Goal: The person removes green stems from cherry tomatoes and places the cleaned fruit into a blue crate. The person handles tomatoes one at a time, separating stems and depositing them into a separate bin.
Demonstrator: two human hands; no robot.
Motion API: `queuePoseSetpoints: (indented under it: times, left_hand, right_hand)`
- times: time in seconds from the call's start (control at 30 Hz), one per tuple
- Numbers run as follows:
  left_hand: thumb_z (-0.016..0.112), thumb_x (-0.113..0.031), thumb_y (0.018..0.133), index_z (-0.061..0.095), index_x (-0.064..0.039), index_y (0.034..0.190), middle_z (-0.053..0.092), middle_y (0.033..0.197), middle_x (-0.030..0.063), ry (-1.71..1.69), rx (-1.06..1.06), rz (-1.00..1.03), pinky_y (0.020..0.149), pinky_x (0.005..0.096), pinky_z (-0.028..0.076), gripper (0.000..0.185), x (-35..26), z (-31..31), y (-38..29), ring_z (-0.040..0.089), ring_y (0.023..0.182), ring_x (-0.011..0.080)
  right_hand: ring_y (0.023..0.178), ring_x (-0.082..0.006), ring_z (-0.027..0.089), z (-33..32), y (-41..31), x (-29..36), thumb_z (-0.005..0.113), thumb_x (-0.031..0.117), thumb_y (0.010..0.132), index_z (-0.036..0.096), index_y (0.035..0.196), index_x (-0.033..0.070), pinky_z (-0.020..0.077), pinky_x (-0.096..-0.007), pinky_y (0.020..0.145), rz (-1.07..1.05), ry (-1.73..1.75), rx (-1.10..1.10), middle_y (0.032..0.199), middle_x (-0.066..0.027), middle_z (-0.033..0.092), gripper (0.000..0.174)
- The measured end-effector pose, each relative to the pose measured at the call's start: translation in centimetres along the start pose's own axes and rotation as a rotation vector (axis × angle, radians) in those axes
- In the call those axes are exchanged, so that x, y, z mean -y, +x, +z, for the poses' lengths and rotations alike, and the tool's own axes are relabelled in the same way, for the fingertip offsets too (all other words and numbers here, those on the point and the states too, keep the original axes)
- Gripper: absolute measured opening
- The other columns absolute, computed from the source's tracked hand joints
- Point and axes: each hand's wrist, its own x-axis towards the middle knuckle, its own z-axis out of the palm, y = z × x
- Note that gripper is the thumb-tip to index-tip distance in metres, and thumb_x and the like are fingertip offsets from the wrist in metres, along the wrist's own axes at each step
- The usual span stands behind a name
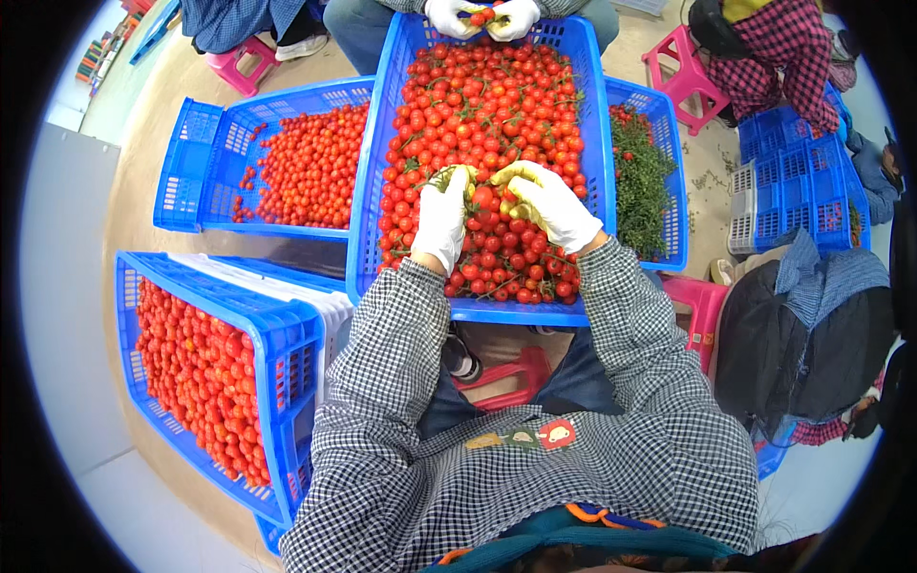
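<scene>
Before me is a blue plastic crate (481, 313) filled with red cherry tomatoes (473, 132), many with green stems. My left hand (445, 215), in a white glove with yellowed fingertips, pinches a green tomato stem (438, 177) over the crate's near half. Close to its right, my right hand (548, 204) is gloved the same way, its fingers curled about a cherry tomato (510, 195). A larger-looking tomato (482, 198) shows in the gap between both hands. My fingers partly hide what they grip.
Across the crate, a person's gloved hands (483, 18) hold several tomatoes. Left are two blue crates of loose tomatoes, one farther (286, 229) and one nearer (286, 315). A right-hand crate (680, 172) contains green stems (641, 186). Pink stools (691, 79) and seated co-workers are around.
</scene>
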Motion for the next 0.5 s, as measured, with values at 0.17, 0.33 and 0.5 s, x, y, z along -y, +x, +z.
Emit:
queuePoseSetpoints:
  times: [0.17, 0.33, 0.5]
  left_hand:
    - [0.057, -0.018, 0.093, 0.065, -0.002, 0.096, 0.063, 0.084, 0.0001, 0.034, -0.041, 0.067, 0.064, 0.0253, 0.044, 0.018, -0.3, 0.2, 0.0, 0.054, 0.074, 0.0073]
    - [0.056, -0.018, 0.095, 0.065, -0.003, 0.097, 0.063, 0.082, -0.0016, 0.038, -0.013, 0.124, 0.06, 0.0222, 0.043, 0.018, 0.0, 0.2, -0.1, 0.054, 0.069, 0.0058]
    - [0.055, -0.019, 0.096, 0.065, -0.006, 0.097, 0.062, 0.08, -0.0037, -0.201, 0.076, -0.004, 0.055, 0.019, 0.042, 0.017, -0.8, 0.2, 0.0, 0.053, 0.065, 0.0035]
  right_hand:
    - [0.093, -0.014, 0.059, 1.3, 0.0, -0.7, 0.064, 0.017, 0.088, 0.06, 0.112, 0.002, 0.0483, -0.0291, 0.082, -0.265, -0.286, 0.041, 0.105, -0.0051, 0.063, 0.028]
    - [0.087, -0.0173, 0.06, 2.8, 0.1, -1.3, 0.066, 0.014, 0.084, 0.059, 0.101, 0.001, 0.0491, -0.0312, 0.076, -0.463, -0.627, -0.23, 0.096, -0.011, 0.061, 0.022]
    - [0.068, -0.009, 0.058, 0.6, 0.7, -0.3, 0.058, 0.017, 0.09, 0.059, 0.1, 0.005, 0.0446, -0.0192, 0.055, -0.012, 0.19, -0.253, 0.085, -0.0053, 0.062, 0.016]
